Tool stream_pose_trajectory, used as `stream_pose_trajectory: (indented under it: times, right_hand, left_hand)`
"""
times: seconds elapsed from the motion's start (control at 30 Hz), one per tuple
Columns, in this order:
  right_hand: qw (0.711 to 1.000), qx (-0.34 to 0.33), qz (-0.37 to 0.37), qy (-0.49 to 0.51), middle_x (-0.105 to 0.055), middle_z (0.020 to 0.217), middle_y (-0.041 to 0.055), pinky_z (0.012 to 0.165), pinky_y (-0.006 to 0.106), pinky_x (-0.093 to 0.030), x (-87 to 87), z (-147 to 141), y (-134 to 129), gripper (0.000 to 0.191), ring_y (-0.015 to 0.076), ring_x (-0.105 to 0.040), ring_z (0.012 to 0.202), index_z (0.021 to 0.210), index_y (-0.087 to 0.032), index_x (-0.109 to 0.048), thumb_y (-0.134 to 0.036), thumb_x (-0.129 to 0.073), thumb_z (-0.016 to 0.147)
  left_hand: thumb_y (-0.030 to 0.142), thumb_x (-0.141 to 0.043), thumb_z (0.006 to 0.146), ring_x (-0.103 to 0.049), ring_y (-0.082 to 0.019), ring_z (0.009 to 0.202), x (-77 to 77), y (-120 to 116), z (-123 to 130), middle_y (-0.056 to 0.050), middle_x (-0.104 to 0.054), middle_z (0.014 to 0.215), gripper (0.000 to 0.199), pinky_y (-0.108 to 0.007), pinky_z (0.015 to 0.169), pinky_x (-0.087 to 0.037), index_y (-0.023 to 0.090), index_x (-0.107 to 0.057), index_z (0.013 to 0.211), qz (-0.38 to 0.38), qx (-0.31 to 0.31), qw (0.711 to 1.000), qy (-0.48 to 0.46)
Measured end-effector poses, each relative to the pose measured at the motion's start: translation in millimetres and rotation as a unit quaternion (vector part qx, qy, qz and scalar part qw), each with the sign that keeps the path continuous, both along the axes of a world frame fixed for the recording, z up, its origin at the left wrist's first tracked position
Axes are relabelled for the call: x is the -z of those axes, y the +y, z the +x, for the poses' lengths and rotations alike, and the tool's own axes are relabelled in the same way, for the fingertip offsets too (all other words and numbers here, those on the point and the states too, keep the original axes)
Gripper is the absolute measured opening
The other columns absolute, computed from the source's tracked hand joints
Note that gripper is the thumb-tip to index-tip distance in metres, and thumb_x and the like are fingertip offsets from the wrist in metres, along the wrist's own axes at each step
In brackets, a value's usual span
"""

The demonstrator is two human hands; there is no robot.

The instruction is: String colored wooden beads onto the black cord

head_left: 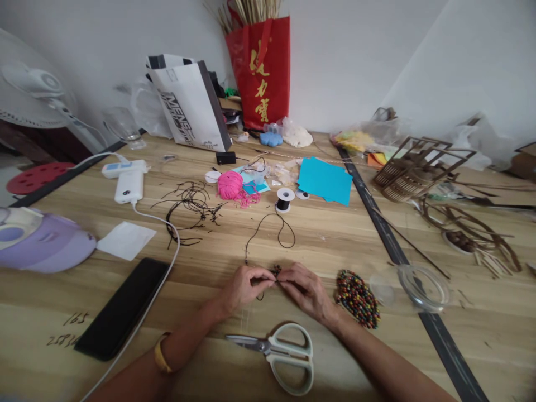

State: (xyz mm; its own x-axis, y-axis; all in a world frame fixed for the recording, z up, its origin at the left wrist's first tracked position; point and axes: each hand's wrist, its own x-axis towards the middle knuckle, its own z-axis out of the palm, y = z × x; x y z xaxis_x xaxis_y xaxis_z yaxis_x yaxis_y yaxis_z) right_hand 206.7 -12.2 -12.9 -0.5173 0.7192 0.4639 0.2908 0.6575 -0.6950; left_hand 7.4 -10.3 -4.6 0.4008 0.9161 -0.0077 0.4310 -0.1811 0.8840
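Note:
My left hand and my right hand meet above the table near its middle. Both pinch a thin black cord between thumb and fingertips. A small cluster of dark beads shows just behind the fingertips; how it joins the cord is hidden. The cord loops back to a white spool of black thread. Below my hands lie scissors with pale handles, blades pointing left and slightly apart. Right of my right hand is a heap of multicoloured beads.
Left are a black phone-shaped slab, a power bank with white cable, and black cord scraps. Farther back are pink yarn, blue sheets and bags. Right are a clear round container and woven baskets.

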Motion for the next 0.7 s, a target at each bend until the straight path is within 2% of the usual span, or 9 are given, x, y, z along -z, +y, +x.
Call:
stream_pose_trajectory:
  times: [0.5,0.7]
  right_hand:
    - [0.999,0.001,-0.045,0.019,-0.066,0.084,0.0078,0.072,0.031,-0.05,-0.1,-0.7,0.5,0.014,0.0177,-0.061,0.08,0.095,-0.018,-0.063,-0.024,-0.051,0.092]
    - [0.998,-0.012,-0.052,0.025,-0.065,0.087,0.0074,0.074,0.031,-0.049,-0.2,0.2,0.0,0.012,0.017,-0.059,0.083,0.097,-0.018,-0.063,-0.019,-0.053,0.091]
  left_hand:
    - [0.017,-0.059,0.077,-0.064,-0.014,0.067,-5.1,-1.4,1.0,-0.003,-0.074,0.074,0.013,-0.021,0.065,-0.048,0.015,-0.071,0.078,0.015,-0.001,1.0,0.001]
    - [0.015,-0.059,0.077,-0.065,-0.014,0.068,-3.3,-0.5,1.2,-0.004,-0.074,0.075,0.013,-0.021,0.066,-0.048,0.014,-0.071,0.078,0.025,-0.005,1.0,0.011]
